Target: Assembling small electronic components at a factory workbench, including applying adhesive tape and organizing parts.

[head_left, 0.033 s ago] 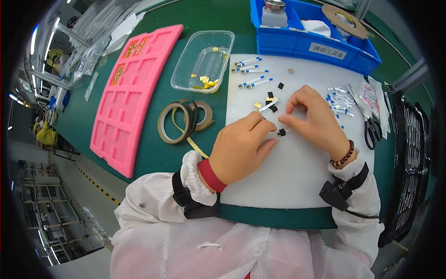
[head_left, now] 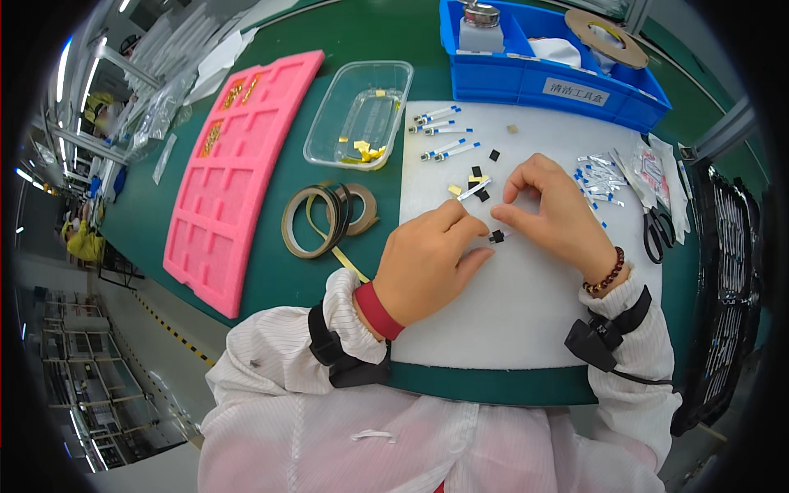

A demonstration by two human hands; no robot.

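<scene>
In the head view, my left hand (head_left: 427, 267) hangs over the white mat (head_left: 477, 329), thumb and fingers bent toward a small black piece (head_left: 496, 237) just beside their tips; I cannot tell whether I grip it. My right hand (head_left: 559, 215) curves in above and to the right of that piece, thumb and forefinger apart at their tips; whether its other fingers grasp anything is hidden. A slim white strip (head_left: 474, 190) lies across some black pads (head_left: 482, 196) beyond my left fingers. More blue-ended strips (head_left: 448, 151) sit farther up the mat. On the green worktop (head_left: 271, 283), tape rolls (head_left: 288, 226) lie to the left, near a clear tub (head_left: 370, 64); black-handled scissors (head_left: 649, 215) lie to the right.
</scene>
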